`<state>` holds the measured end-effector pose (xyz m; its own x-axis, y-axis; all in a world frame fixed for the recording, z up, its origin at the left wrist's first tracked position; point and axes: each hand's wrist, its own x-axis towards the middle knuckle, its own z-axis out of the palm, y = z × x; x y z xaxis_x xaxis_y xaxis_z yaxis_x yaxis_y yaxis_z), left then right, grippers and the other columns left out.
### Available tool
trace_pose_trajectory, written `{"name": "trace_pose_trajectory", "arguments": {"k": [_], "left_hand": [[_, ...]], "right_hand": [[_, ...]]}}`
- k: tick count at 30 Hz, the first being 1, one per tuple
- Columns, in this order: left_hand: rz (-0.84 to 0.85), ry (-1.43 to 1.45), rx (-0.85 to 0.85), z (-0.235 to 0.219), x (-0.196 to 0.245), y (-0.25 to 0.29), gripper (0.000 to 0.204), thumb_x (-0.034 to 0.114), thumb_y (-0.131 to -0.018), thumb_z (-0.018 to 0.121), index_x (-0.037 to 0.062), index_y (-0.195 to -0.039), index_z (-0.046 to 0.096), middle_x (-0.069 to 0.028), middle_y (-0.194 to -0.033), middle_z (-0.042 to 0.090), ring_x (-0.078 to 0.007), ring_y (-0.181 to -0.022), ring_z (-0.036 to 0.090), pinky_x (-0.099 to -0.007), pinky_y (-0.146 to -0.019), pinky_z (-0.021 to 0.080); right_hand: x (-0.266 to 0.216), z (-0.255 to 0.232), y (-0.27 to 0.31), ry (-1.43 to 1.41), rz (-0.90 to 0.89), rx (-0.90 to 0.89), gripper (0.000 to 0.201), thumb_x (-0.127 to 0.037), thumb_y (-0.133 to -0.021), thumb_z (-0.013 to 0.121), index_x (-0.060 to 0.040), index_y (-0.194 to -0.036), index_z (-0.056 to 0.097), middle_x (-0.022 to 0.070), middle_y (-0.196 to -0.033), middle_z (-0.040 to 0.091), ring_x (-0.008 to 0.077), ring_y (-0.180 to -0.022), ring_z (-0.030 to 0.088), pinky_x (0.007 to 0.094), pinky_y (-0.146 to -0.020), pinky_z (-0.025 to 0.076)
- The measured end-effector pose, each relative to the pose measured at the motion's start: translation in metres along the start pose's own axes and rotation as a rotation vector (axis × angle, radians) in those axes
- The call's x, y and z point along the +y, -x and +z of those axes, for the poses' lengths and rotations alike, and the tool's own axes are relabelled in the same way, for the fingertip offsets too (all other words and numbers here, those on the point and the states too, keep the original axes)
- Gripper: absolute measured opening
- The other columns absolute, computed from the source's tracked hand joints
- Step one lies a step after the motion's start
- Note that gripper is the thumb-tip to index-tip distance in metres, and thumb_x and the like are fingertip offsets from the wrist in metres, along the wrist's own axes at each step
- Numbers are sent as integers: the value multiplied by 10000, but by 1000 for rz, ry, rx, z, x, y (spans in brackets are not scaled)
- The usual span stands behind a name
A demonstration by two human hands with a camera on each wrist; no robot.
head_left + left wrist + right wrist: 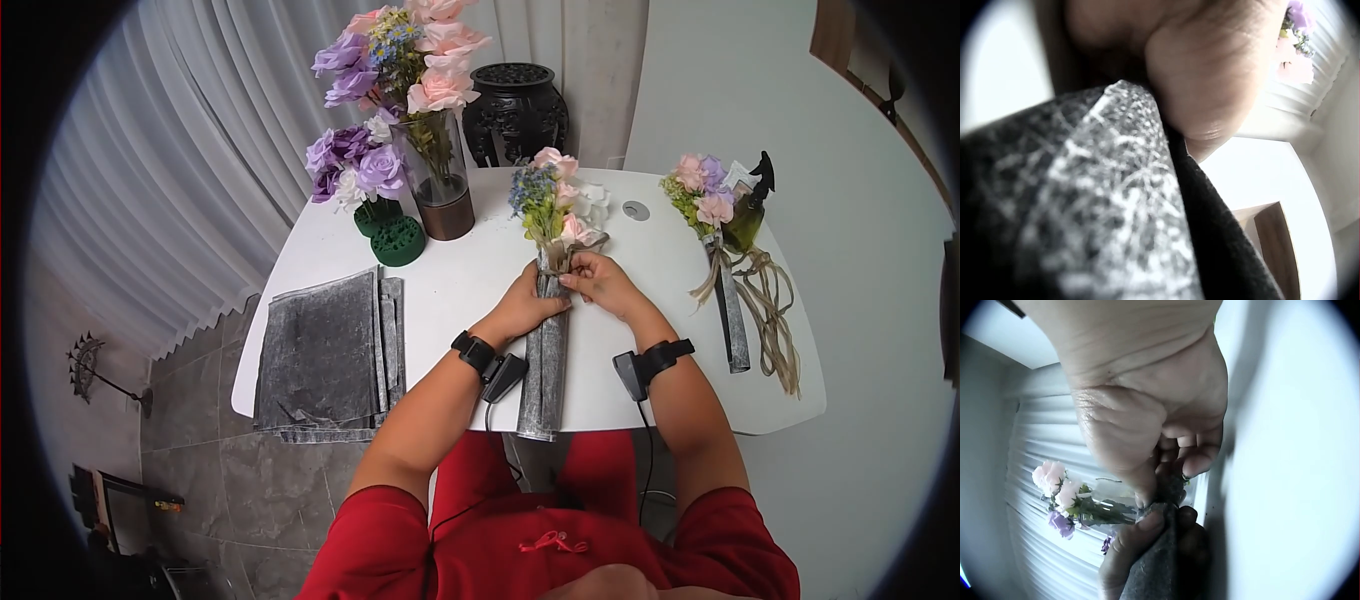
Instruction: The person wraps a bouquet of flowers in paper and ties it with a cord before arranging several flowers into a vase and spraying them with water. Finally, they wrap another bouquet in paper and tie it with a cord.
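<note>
A small bouquet of pink, white and blue artificial flowers (560, 200) lies on the white table with its stems rolled in mottled dark grey wrapping paper (545, 370). My left hand (520, 305) grips the rolled paper just below the blooms, thumb across its front. From the other side, my right hand (602, 286) pinches the greyish-brown ribbon (592, 245) at the bouquet's neck, with thumb and fingertips together. Close up, the paper (1116, 206) fills much of the left wrist view. The right wrist view has both hands meeting at the neck; the ribbon is mostly hidden there.
Grey paper sheets (320, 350) are stacked at the left. Behind them stand green foam blocks (398, 241) with purple flowers and a tall glass vase (437, 185) of roses. A finished-looking bouquet (732, 310), loose ribbon strands (775, 320) and a spray bottle (748, 215) occupy the right.
</note>
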<state>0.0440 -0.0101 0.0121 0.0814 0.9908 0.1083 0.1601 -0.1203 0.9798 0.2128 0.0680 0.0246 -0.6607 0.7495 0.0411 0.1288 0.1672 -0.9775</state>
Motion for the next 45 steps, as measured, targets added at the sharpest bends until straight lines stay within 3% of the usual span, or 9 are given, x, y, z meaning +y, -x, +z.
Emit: {"name": "trace_pose_trajectory", "arguments": {"k": [5,9,18,24,33,36,40,42,45], "left_hand": [[29,-111,-56,2,4,5,695,141,-711,738,-86,-1262,382,-147,-1092,582,-206,-983,574,-298,-888,443],[96,-78,-77,3,2,4,691,130,-709,749,-67,-1269,395,-124,-1112,580,-189,-1025,551,-296,-922,417],[50,-65,-26,-1,-6,-2,639,93,-718,740,-27,-1263,430,-82,-1098,586,-155,-996,552,-283,-900,423],[-1,21,74,0,-5,-4,649,75,-735,724,-55,-1279,394,-93,-1081,585,-143,-947,571,-265,-841,458],[34,81,2,3,7,1,605,120,-742,722,-65,-1229,414,-106,-1054,601,-146,-939,579,-278,-841,466],[59,151,-30,3,6,0,601,105,-760,712,-54,-1248,401,-101,-1075,592,-143,-973,570,-274,-861,460],[32,56,89,1,-11,-6,600,102,-779,707,-44,-1269,394,-102,-1100,582,-140,-1007,557,-269,-873,456],[52,52,132,3,-16,-8,603,105,-778,708,-49,-1269,392,-101,-1101,581,-142,-1003,558,-270,-870,457],[57,21,147,4,-9,-6,610,104,-772,709,-56,-1267,390,-97,-1099,579,-142,-994,559,-270,-866,457]], "right_hand": [[2,-20,7,-263,122,-253,213,-214,-831,688,-40,-887,579,-20,-713,547,59,-552,452,202,-489,356],[-6,-20,12,-242,142,-277,224,-222,-812,688,-32,-860,579,-13,-704,544,66,-532,446,206,-483,352],[-6,-3,8,-68,132,-60,190,-177,-791,676,-19,-839,582,-9,-681,536,60,-539,451,209,-490,355],[2,6,1,44,-42,64,172,-101,-817,666,-2,-924,574,-7,-721,566,68,-654,531,211,-569,429],[0,-1,6,-290,127,-129,160,-162,-838,649,-53,-916,561,-17,-718,526,45,-611,478,182,-514,376],[-5,6,9,-678,78,-56,114,-165,-838,623,-82,-865,551,-40,-655,462,41,-547,395,187,-465,304],[7,11,-2,-550,85,-52,127,-161,-838,641,-66,-882,568,-22,-688,513,45,-583,448,193,-486,345],[10,22,-5,-280,-135,113,153,-153,-835,662,-40,-905,586,-2,-739,571,56,-635,502,200,-529,391],[13,13,-7,-70,-91,83,179,-149,-832,675,-20,-925,595,14,-797,607,65,-686,536,203,-570,420]]}}
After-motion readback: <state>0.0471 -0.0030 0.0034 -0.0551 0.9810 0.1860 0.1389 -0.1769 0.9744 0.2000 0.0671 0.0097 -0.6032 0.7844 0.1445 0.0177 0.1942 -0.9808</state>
